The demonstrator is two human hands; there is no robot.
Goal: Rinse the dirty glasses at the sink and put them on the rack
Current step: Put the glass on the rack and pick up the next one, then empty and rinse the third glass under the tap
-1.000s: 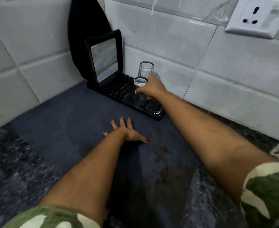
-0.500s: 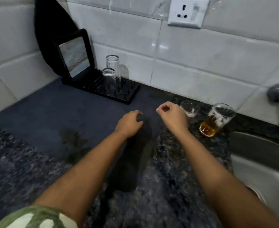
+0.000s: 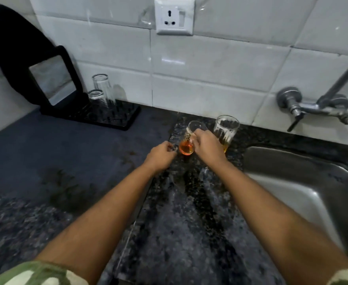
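1. Half a second ago the right hand (image 3: pixel 207 146) hovered short of the two dirty glasses with curled fingers; now its grip is wrapped around the nearer glass (image 3: pixel 191 138), which it holds tilted.
2. A second ago that hand was at the rack (image 3: pixel 107 116), by the shorter of the two clean glasses; both hands are now away from the rack, by the sink (image 3: pixel 304 182).
3. The left hand (image 3: pixel 160 154) lay flat on the dark mat (image 3: pixel 56 145) a second ago; now it sits just left of the held glass, fingers curled loosely and pinching nothing. Whether it touches the glass I cannot tell.
4. The held glass has orange liquid pooled at its base.
5. The second dirty glass (image 3: pixel 225 129) stands upright on the speckled surface (image 3: pixel 179 223) just right of and behind the right hand, with amber liquid at the bottom and streaks on its wall.
6. On the black rack in the far left corner stand a taller clean glass (image 3: pixel 102 87) and a shorter one (image 3: pixel 96 98), both seemingly empty, close together beside a small framed mirror (image 3: pixel 53 79).
7. The steel sink basin lies to the right, with a wall tap (image 3: pixel 312 105) above it.
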